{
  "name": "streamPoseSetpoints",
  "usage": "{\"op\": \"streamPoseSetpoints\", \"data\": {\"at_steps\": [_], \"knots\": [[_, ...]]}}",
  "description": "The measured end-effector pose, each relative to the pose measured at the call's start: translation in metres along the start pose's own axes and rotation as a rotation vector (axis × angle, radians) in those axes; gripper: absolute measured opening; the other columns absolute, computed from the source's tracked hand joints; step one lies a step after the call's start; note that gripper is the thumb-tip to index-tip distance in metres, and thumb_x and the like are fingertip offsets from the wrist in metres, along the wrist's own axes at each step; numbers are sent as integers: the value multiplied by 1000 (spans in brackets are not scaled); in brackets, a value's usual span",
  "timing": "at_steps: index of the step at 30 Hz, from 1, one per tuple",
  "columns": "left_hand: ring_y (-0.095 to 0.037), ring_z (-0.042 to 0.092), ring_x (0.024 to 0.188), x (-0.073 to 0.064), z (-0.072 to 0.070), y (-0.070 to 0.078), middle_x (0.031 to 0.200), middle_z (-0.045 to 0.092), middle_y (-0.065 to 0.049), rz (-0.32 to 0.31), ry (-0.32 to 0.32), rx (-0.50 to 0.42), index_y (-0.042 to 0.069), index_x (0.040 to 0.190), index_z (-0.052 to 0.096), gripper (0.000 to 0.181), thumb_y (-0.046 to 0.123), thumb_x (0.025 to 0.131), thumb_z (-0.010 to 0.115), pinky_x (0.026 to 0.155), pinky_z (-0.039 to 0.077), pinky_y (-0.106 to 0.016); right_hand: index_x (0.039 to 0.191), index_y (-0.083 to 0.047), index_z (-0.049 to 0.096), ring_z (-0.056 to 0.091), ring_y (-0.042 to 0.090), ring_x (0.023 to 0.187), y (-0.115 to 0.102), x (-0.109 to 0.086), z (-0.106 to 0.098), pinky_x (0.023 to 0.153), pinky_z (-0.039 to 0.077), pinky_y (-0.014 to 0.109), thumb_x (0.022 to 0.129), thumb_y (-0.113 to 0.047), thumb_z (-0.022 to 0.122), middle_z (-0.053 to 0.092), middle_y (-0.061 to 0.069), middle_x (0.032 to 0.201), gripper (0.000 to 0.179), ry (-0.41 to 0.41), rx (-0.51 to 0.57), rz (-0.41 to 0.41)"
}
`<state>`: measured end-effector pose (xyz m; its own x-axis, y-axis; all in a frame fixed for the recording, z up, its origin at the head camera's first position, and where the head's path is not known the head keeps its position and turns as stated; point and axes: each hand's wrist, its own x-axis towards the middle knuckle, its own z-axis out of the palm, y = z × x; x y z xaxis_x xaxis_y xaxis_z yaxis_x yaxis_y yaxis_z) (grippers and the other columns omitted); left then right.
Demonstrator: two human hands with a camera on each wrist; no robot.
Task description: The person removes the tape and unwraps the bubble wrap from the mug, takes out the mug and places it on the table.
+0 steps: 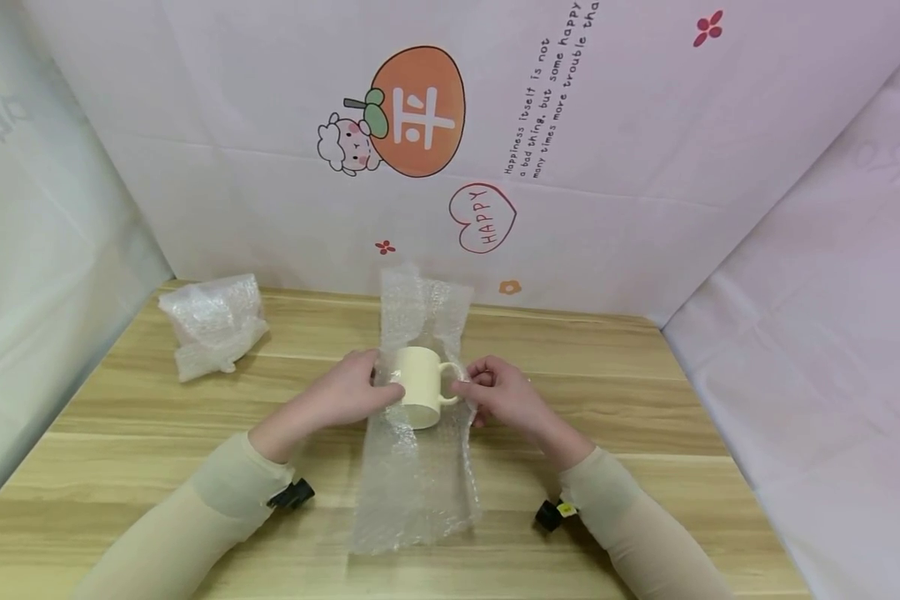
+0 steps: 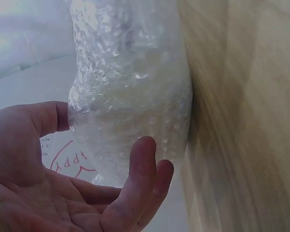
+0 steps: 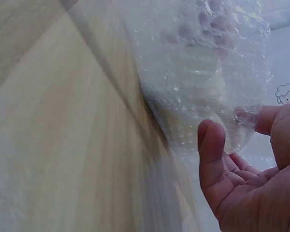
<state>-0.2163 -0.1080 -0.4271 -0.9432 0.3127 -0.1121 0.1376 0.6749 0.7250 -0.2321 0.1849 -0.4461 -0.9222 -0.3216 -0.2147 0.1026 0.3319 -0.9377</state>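
A cream mug (image 1: 421,385) lies on its side on a long sheet of bubble wrap (image 1: 412,508), its handle toward the right. My left hand (image 1: 348,390) holds the wrap's left edge up against the mug, thumb on top. In the left wrist view, that hand's curled fingers (image 2: 142,164) lie along the outside of the bubble wrap (image 2: 130,92). Near the handle, my right hand (image 1: 506,390) pinches the right edge of the sheet between thumb and fingers. The right wrist view shows the mug blurred behind the lifted wrap (image 3: 198,67).
A bundle in bubble wrap (image 1: 216,323) sits at the back left of the wooden table (image 1: 570,525); its contents cannot be made out. A printed white cloth (image 1: 600,233) stands behind the table, with pale cloth walls at both sides.
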Motion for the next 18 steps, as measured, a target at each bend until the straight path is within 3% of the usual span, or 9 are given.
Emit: {"op": "streamPoseSetpoints", "data": {"at_steps": [5, 8, 12, 16, 18], "knots": [[-39, 66, 120, -1, -7, -1, 146, 62, -34, -12, -31, 19, -17, 161, 39, 90, 34, 95, 71, 103, 59, -55, 125, 3, 60, 60, 19, 62, 0, 1, -7, 61, 59, 34, 103, -24, 82, 69, 8, 92, 41, -32, -36, 11], [-35, 70, 109, -2, -9, -4, 139, 66, -30, -5, -55, 1, -16, 160, 40, 87, 32, 95, 72, 95, 62, -51, 125, 3, 60, 59, 19, 66, -2, -1, -11, 61, 58, 34, 104, -25, 80, 69, 7, 91, 40, -47, -75, 15], [-28, 68, 82, -3, -12, -6, 121, 72, -20, 9, -80, -55, -10, 154, 51, 74, 30, 96, 74, 74, 61, -43, 124, 0, 63, 58, 18, 71, -3, -2, -17, 61, 57, 34, 104, -30, 81, 70, 7, 92, 40, -50, -159, 26], [-28, 69, 87, -5, -16, -10, 125, 72, -20, 2, -81, -57, -7, 154, 54, 71, 31, 97, 75, 78, 62, -45, 123, -2, 66, 61, 19, 73, -2, -2, -25, 62, 59, 35, 105, -32, 80, 71, 8, 96, 38, -65, -223, 33], [-31, 70, 98, -5, -18, -12, 135, 70, -26, -8, -79, -31, -10, 156, 50, 75, 31, 99, 74, 88, 62, -50, 122, -2, 67, 61, 20, 74, -2, -2, -29, 62, 60, 36, 105, -31, 79, 70, 10, 96, 37, -73, -232, 36]]}}
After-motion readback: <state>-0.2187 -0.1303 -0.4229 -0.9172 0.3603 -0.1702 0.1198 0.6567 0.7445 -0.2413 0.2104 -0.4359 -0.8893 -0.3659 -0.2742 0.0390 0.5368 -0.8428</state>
